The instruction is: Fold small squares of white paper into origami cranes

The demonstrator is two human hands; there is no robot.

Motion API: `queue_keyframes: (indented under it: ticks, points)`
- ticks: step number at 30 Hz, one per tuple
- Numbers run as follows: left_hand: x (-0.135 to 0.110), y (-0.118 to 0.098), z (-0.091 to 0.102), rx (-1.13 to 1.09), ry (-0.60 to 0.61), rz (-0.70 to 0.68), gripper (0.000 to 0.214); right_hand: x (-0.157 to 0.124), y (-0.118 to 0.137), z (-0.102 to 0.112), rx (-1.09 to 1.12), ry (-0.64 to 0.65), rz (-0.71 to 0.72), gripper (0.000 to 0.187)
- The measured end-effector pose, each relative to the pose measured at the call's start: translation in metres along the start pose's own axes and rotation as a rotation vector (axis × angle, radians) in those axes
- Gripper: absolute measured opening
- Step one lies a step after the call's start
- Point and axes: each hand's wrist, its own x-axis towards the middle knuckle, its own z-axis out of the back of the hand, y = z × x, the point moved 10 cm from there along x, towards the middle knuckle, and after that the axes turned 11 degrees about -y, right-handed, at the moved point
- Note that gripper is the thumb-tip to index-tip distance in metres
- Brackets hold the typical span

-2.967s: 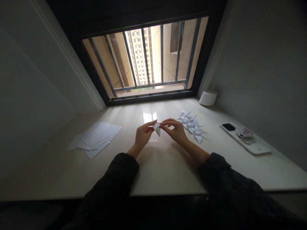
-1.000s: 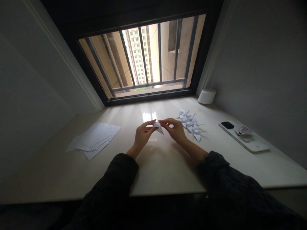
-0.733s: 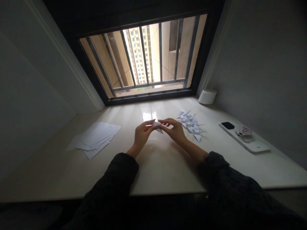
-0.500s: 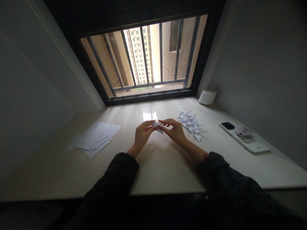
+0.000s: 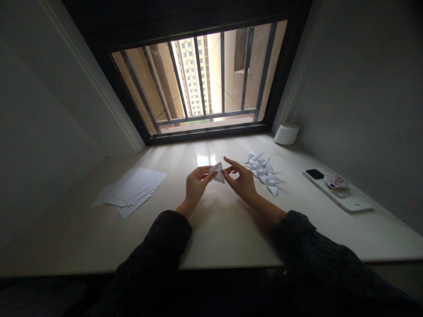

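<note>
A small folded piece of white paper (image 5: 217, 171) is held up between my hands, above the middle of the pale counter (image 5: 228, 237). My left hand (image 5: 197, 181) pinches its left side between thumb and fingers. On its right side, the thumb of my right hand (image 5: 241, 178) and a bent finger grip the edge, while the index finger points up and away from the paper. Just right of my right hand lies a cluster of several folded white paper cranes (image 5: 263, 169). Flat sheets of white paper (image 5: 135, 189) overlap in a loose stack on the left.
A white phone (image 5: 340, 191) with a sticker-like grip lies at the right. In the back right corner stands a white cylindrical object (image 5: 286, 134). A dark-framed window (image 5: 205, 132) with bars rises behind the counter, between two side walls.
The folded paper has turned so a triangular face shows. My right index finger has lifted off it and straightened upward. My left hand has stayed nearly in place.
</note>
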Motion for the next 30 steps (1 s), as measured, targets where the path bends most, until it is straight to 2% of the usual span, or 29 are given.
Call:
queue_keyframes:
  ticks: [3,8,13,25,30]
  points:
    - [-0.001,-0.001,0.000,0.030,-0.001,-0.032,0.042,0.000,-0.006,-0.004,0.043,0.024,-0.060,0.043]
    - [-0.007,-0.013,-0.005,0.123,0.031,-0.128,0.041,-0.001,-0.015,-0.012,0.039,0.069,-0.095,0.020]
    - [-0.011,-0.023,-0.007,0.147,0.043,-0.173,0.037,-0.001,-0.018,-0.011,0.052,0.056,-0.116,0.017]
    - [-0.009,-0.017,-0.008,0.146,0.059,-0.161,0.039,-0.001,-0.014,-0.012,0.064,0.086,-0.087,0.016]
    - [-0.009,-0.015,-0.011,0.119,0.085,-0.111,0.039,-0.001,-0.011,-0.006,-0.056,0.039,-0.047,0.010]
